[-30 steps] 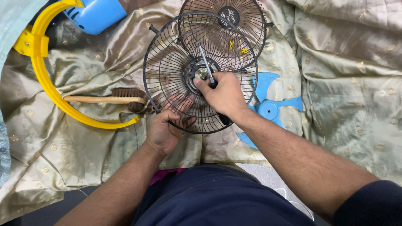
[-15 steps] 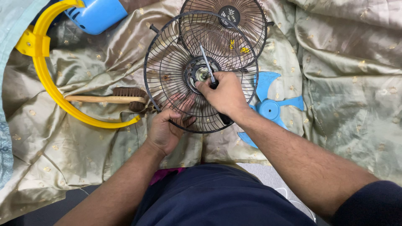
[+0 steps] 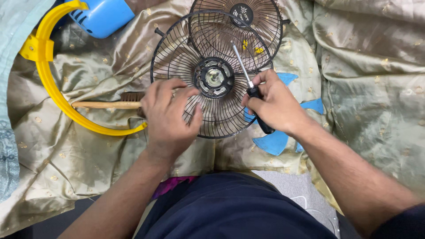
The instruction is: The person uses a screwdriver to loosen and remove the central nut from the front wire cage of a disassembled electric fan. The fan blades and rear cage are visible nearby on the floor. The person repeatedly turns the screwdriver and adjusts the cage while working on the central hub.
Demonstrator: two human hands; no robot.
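Crumpled olive-gold satin cloth [image 3: 367, 79] over a dark floor [image 3: 40, 228], evenly lit

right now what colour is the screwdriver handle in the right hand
Black, with a silver shaft; the screwdriver shows best in the head view.
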